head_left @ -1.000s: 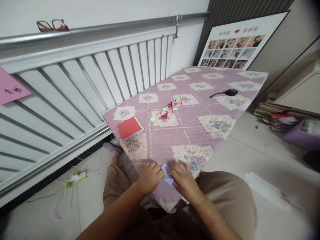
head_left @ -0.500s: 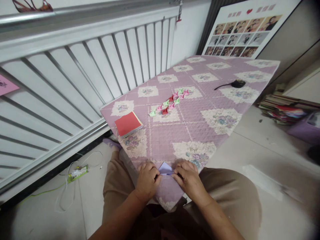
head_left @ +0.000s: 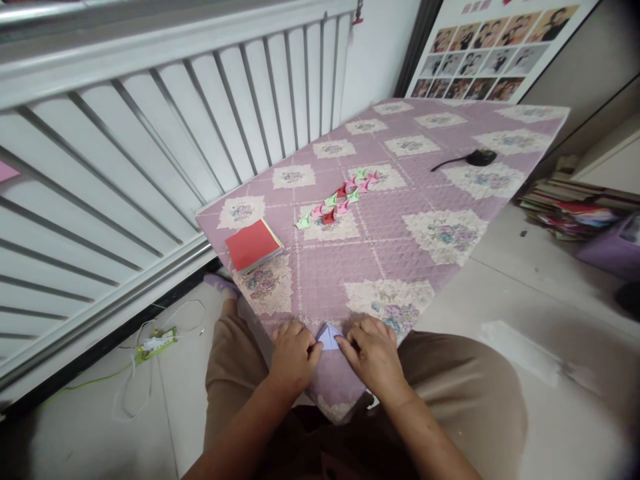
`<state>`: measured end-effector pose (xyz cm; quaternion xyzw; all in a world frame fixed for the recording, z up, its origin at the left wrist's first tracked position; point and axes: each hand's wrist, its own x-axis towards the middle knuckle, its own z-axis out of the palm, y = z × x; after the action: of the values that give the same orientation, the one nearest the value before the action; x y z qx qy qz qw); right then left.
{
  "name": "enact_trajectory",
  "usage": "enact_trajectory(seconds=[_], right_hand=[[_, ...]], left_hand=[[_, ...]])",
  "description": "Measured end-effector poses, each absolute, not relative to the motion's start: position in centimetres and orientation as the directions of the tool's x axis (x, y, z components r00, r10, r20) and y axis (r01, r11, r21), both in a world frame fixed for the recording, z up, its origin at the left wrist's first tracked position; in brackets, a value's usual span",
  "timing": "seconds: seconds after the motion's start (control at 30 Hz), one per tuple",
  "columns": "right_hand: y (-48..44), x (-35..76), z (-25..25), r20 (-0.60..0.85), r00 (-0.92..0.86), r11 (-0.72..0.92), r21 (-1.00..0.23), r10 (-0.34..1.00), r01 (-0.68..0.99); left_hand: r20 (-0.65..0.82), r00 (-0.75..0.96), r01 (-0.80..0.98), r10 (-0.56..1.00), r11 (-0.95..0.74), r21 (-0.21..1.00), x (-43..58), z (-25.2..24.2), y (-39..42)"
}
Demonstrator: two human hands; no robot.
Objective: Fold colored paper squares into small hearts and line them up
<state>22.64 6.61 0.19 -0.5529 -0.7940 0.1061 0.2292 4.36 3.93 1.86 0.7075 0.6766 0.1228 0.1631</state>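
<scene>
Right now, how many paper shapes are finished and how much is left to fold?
About a dozen small folded pieces already lie in a row mid-table. In hand: both hands, left hand and right hand, press a lilac sheet into a triangle. Left: the stack of square paper, red on top.

**Open cloth ahead of the fingers, clutter further out**

Both hands, left hand (head_left: 293, 355) and right hand (head_left: 373, 355), press a folded lilac paper (head_left: 329, 337) at the near corner of the quilted table cover (head_left: 400, 227). Straight ahead of the fingertips the cloth lies bare. Ahead and left of the left fingers sits a red paper pad (head_left: 251, 245). Further ahead, a row of small folded paper pieces (head_left: 340, 200) crosses the middle. Far ahead of the right fingers lies a black object with a cord (head_left: 473, 159). The radiator (head_left: 150, 133) walls off the left.
</scene>
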Motion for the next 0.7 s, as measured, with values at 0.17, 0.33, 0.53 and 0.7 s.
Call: enact_trajectory(seconds=[0.17,0.33,0.53,0.7], right_hand=[[6.54,22.25,0.25,0.268,-0.256,0.35,-0.409,0.929,0.843],[6.49,22.14,0.19,0.28,-0.239,0.338,-0.393,0.93,0.855],[6.53,22.16,0.23,0.299,-0.241,0.349,-0.394,0.923,0.85],[6.5,22.05,0.33,0.281,-0.238,0.338,-0.396,0.93,0.854]], left_hand=[[-0.067,0.064,0.933,0.996,-0.036,0.357,4.22,1.84,4.25],[-0.042,0.069,0.938,0.997,-0.051,0.344,4.24,1.73,4.31],[-0.035,0.092,0.945,0.995,-0.076,0.318,4.13,1.83,4.42],[-0.083,0.133,0.957,0.988,-0.107,0.27,4.05,2.43,4.69]])
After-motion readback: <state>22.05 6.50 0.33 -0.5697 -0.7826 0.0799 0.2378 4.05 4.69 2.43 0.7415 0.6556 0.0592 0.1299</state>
